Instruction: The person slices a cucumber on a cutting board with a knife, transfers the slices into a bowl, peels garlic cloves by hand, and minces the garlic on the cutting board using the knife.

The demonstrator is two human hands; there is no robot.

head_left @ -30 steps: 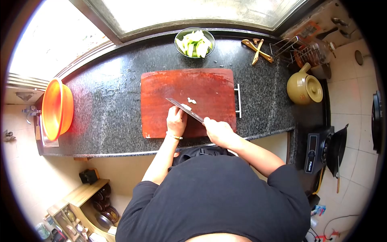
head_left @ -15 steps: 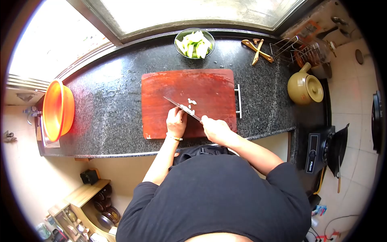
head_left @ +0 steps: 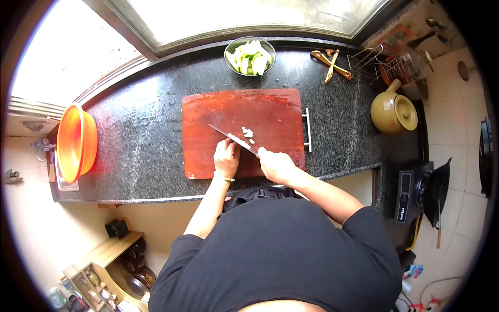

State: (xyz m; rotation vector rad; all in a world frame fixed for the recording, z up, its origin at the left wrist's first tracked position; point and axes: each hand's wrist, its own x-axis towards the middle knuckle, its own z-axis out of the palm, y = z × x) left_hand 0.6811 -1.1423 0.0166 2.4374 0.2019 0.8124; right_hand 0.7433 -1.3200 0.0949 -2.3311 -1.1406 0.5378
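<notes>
A red-brown wooden cutting board (head_left: 208,106) lies on the counter. My right hand (head_left: 277,166) is closed around the handle of a kitchen knife (head_left: 221,131), whose blade slants up to the left over the board. My left hand (head_left: 226,159) rests on the board just below the blade, fingertips curled in and pressed together against it; whatever they hold is hidden. Small white pieces that look like cut garlic (head_left: 249,133) lie beyond the blade, and more bits cling along it.
Behind the board stands a bowl (head_left: 227,63) of pale green vegetable slices (head_left: 250,56). Wooden utensils (head_left: 332,67), a wire rack (head_left: 369,61) and a lidded tan pot (head_left: 389,112) are at the right, with a stove (head_left: 410,192) nearer. An orange basin (head_left: 89,140) stands far left.
The knife and right hand have shifted slightly left. More white bits lie along the blade, and a piece now sits apart, just beyond it. My left hand has barely moved.
</notes>
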